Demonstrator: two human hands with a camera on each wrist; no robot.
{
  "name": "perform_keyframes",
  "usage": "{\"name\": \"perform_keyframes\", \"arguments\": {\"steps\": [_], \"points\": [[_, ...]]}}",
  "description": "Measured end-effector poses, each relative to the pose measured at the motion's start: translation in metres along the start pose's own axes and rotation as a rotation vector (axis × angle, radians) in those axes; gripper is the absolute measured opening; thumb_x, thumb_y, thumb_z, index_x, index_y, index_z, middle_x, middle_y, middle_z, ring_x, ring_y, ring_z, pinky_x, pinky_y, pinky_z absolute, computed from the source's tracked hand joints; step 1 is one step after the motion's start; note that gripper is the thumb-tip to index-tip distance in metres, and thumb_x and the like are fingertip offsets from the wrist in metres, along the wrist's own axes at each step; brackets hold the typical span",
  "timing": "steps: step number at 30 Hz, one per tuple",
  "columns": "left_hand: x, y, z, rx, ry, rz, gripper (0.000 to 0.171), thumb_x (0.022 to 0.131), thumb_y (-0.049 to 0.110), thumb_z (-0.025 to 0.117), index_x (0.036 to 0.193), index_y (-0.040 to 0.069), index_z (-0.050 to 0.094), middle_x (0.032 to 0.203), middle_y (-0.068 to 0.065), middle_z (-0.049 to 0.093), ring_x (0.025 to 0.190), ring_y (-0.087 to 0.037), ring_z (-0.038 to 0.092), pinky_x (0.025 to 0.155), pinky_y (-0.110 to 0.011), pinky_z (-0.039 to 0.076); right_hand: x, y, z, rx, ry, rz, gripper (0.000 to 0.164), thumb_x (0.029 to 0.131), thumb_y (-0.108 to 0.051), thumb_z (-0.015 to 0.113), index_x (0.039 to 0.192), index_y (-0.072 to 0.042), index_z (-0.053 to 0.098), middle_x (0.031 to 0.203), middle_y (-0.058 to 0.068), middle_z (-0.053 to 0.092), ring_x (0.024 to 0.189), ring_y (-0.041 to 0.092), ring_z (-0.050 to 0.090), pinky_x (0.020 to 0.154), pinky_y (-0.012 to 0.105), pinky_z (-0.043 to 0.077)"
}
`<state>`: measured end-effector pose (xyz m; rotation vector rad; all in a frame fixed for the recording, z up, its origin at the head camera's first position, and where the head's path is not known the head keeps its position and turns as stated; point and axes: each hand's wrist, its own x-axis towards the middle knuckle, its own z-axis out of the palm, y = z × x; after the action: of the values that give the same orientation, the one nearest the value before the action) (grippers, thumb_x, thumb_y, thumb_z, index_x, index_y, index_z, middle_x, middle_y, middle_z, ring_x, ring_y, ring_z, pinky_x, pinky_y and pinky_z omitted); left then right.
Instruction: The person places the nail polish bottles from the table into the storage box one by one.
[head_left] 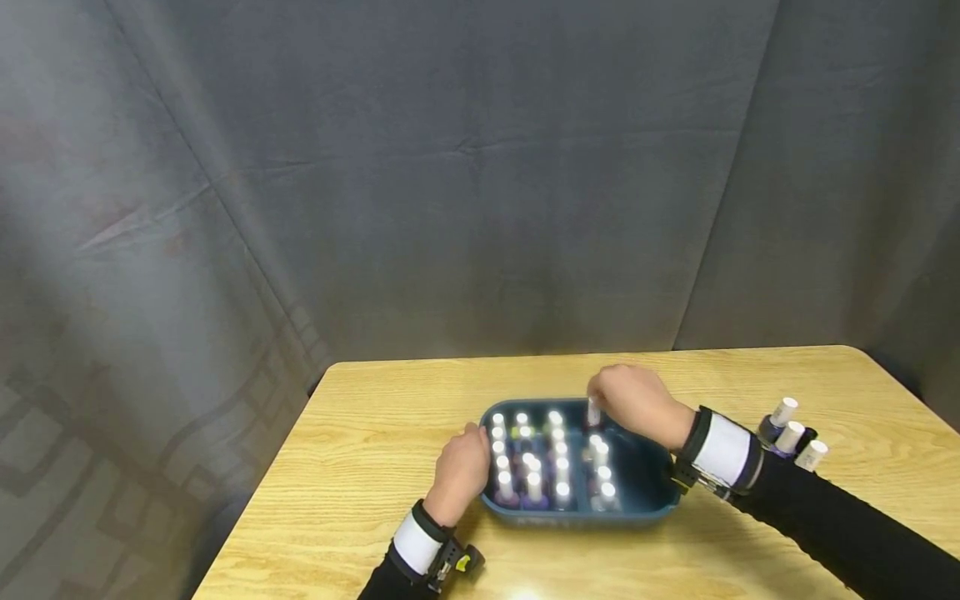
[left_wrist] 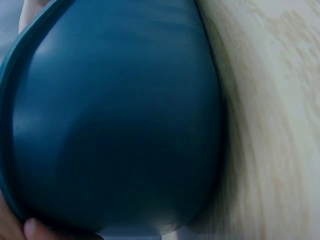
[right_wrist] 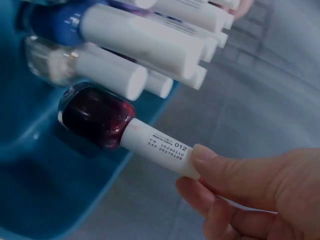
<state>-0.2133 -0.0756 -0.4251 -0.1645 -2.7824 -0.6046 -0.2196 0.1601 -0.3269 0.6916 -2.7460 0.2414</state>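
A dark teal plastic basket (head_left: pixel 577 518) stands on the table, holding rows of nail polish bottles (right_wrist: pixel 115 72) with white caps. My left hand (head_left: pixel 461 462) grips its left rim; in the left wrist view the basket's outer wall (left_wrist: pixel 125 110) fills most of the picture, with a bit of thumb at the lower left. At the far side, my right hand (head_left: pixel 637 404) pinches a dark red nail polish bottle (right_wrist: pixel 95 117) by its printed white cap (right_wrist: pixel 157 147). The bottle is inside the basket, beside a clear glittery one; whether it touches the floor of the basket I cannot tell.
Several more nail polish bottles (head_left: pixel 789 437) stand on the wooden table (head_left: pixel 375 467) to the right, partly hidden behind my right forearm. The basket's right end shows bare floor (head_left: pixel 641 475). A grey cloth (head_left: pixel 480 183) hangs behind the table.
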Motion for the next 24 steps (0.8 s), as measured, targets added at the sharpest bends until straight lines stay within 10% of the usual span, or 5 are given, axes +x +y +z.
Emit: {"name": "perform_keyframes", "arguments": {"steps": [24], "points": [[-0.001, 0.0, -0.002, 0.007, 0.026, 0.016, 0.028, 0.096, 0.016, 0.042, 0.074, 0.001, 0.049, 0.056, -0.015, 0.054, 0.052, -0.031, 0.058, 0.04, -0.037, 0.042, -0.005, -0.001, 0.012, 0.023, -0.07, 0.004, 0.017, 0.072, 0.001, 0.064, 0.065, -0.014, 0.065, 0.061, -0.003, 0.062, 0.053, 0.008, 0.051, 0.045, 0.025, 0.039]]}}
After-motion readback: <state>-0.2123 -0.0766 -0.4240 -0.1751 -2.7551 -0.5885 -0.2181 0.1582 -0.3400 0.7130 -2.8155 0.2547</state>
